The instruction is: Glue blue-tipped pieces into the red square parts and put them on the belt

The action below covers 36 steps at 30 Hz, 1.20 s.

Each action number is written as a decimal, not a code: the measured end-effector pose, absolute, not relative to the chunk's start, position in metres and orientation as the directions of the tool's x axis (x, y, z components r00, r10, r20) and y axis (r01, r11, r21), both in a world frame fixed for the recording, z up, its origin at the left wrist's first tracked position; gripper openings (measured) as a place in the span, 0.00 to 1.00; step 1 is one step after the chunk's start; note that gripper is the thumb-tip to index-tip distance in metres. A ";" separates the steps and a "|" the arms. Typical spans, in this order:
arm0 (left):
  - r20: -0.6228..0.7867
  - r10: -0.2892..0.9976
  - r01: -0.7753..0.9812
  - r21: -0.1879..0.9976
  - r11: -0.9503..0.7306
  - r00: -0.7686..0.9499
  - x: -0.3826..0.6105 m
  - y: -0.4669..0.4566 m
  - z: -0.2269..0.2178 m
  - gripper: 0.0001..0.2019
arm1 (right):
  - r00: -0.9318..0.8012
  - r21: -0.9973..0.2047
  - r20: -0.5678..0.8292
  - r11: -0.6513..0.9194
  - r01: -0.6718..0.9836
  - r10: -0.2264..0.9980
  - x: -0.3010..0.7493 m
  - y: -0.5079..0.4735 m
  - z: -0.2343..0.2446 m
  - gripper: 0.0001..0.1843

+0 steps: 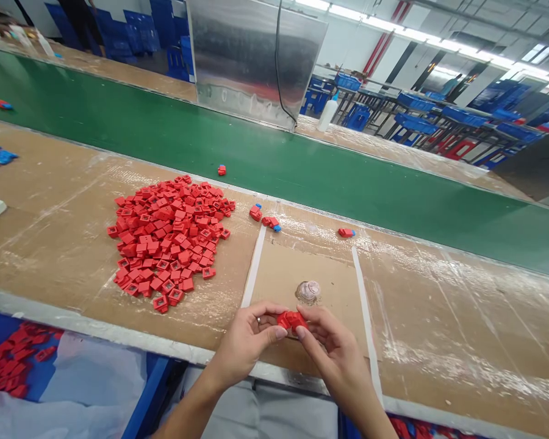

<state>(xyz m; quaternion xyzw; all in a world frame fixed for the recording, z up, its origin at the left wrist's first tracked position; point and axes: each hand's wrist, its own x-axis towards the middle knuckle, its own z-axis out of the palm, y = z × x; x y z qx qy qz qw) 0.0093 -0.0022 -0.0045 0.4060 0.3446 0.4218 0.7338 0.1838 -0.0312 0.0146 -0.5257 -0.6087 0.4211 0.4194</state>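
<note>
Left hand [244, 339] and right hand [333, 349] on angular red plastic [291, 321].

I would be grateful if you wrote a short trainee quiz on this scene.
1. What colour is the item held between the left hand and right hand?
2. True or false: the heap of red pieces lies left of the cardboard sheet.
3. Relative to the green belt, the bottle beside the metal panel is: A) on it; B) before it; C) beyond it.

Key: 1. Red; 2. True; 3. C
</note>
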 end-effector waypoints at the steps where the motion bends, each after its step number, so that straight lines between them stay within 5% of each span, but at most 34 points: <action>1: -0.165 0.903 -0.323 0.896 0.306 0.397 0.010 -0.002 -0.004 0.10 | -0.105 -0.945 0.073 0.103 0.311 0.992 0.184 -0.031 0.015 0.10; 14: -0.143 0.902 -0.166 0.960 0.227 0.406 0.007 -0.004 -0.008 0.08 | -0.122 -0.876 0.153 0.191 0.443 0.981 0.177 -0.043 0.002 0.08; 32: -0.105 0.914 -0.181 0.965 0.188 0.392 0.010 -0.006 -0.004 0.07 | -0.104 -0.894 0.241 0.263 0.364 0.965 0.175 -0.035 -0.006 0.10; 36: -0.156 0.872 -0.096 0.970 0.224 0.464 0.003 -0.010 0.010 0.25 | 0.028 -0.926 0.174 0.154 0.345 0.984 0.204 -0.054 -0.001 0.13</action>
